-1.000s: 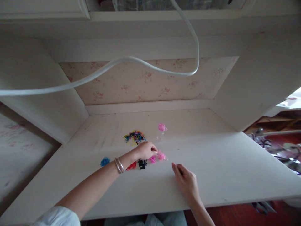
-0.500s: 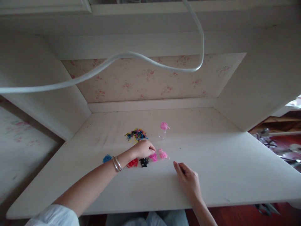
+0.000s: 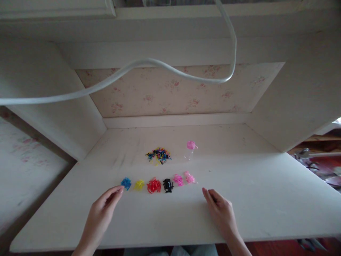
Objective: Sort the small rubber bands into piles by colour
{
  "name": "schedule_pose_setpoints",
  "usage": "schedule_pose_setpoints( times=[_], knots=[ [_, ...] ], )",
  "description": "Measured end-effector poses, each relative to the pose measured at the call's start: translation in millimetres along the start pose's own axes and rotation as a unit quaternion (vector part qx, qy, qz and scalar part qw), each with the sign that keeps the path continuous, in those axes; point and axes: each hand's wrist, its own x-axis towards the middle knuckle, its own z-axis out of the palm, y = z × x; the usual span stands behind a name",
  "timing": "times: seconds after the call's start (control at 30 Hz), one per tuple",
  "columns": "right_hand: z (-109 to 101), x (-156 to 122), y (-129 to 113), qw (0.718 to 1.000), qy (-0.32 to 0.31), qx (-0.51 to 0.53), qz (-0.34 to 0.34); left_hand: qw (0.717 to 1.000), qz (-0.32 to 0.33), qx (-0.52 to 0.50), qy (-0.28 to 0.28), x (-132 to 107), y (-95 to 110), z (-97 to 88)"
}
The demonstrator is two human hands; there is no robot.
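A row of small sorted heaps lies on the white desk [image 3: 261, 199]: blue [image 3: 126, 183], yellow [image 3: 139, 184], red [image 3: 153, 185], black [image 3: 167, 185] and two pink ones [image 3: 178, 179] [image 3: 189, 177]. Behind them sits a mixed heap of coloured bits [image 3: 158, 155]. My left hand [image 3: 102, 211] rests flat on the desk with fingers stretched out, fingertips just short of the blue heap, holding nothing. My right hand [image 3: 220, 211] lies flat and empty to the right of the row, fingers pointing toward the pink heaps.
A small clear bottle with a pink cap [image 3: 190, 147] stands behind the row, right of the mixed heap. A white cable [image 3: 149, 64] hangs across the view. The desk sits in an alcove with floral paper behind. Cluttered things show at the far right edge.
My left hand has drawn back from the pink heaps toward me and now lies flat by the blue heap. The yellow heap it covered shows. The right hand stayed put.
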Motion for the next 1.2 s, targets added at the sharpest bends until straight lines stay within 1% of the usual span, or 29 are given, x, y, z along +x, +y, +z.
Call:
schedule_pose_setpoints(
  times=[0.07, 0.1, 0.17, 0.23, 0.3, 0.37, 0.43, 0.5, 0.6, 0.67, 0.77, 0.87, 0.97, 1.07, 1.2],
  knots=[
    [2.2, -0.7, 0.2, 1.0, -0.007, -0.015, -0.004, 0.995, -0.037, 0.012, 0.092, -7.6, -29.5, -15.5],
    [3.4, -0.9, 0.0, 1.0, -0.01, -0.025, -0.008, 0.992, -0.053, 0.016, 0.117, -10.5, -40.6, -21.4],
    [5.8, -1.1, -1.0, 0.999, -0.014, -0.047, -0.015, 0.986, -0.072, 0.019, 0.146, -14.3, -54.3, -29.0],
    [7.8, -1.6, -3.1, 0.997, -0.015, -0.068, -0.015, 0.985, -0.073, 0.021, 0.157, -14.5, -58.0, -31.5],
    [9.0, -2.7, -5.6, 0.996, -0.015, -0.082, -0.012, 0.986, -0.061, 0.025, 0.151, -10.2, -55.6, -30.6],
    [10.0, -4.1, -7.2, 0.996, -0.01, -0.088, -0.014, 0.99, -0.049, 0.029, 0.131, -2.7, -51.5, -28.5],
    [11.0, -5.2, -7.3, 0.996, -0.006, -0.091, -0.015, 0.992, -0.048, 0.03, 0.111, 5.0, -49.1, -26.4],
    [12.0, -5.2, -6.5, 0.996, -0.003, -0.093, -0.011, 0.993, -0.05, 0.024, 0.106, 9.7, -49.6, -24.7],
    [12.2, -3.1, -7.7, 0.997, -0.015, -0.079, -0.002, 0.993, -0.04, 0.017, 0.108, 8.5, -53.4, -23.0],
    [11.4, -0.6, -13.6, 0.998, -0.037, -0.058, -0.006, 0.994, -0.027, 0.023, 0.106, 4.5, -55.1, -22.0],
    [10.2, 4.4, -33.1, 0.995, -0.082, -0.047, -0.028, 0.994, -0.005, 0.035, 0.102, -0.1, -54.4, -20.7],
    [12.2, 13.1, -63.2, 0.987, -0.13, -0.064, -0.07, 0.994, 0.026, 0.037, 0.102, -1.0, -51.5, -19.8],
    [19.1, 28.6, -95.0, 0.975, -0.165, -0.088, -0.122, 0.995, 0.035, 0.037, 0.091, -0.7, -49.8, -19.1],
    [31.5, 51.2, -117.8, 0.963, -0.169, -0.137, -0.158, 0.995, 0.03, 0.036, 0.083, -0.9, -50.2, -18.6],
    [55.4, 82.2, -130.6, 0.946, -0.151, -0.23, -0.174, 0.996, 0.024, 0.042, 0.081, -1.4, -50.1, -18.8]
  ],
)
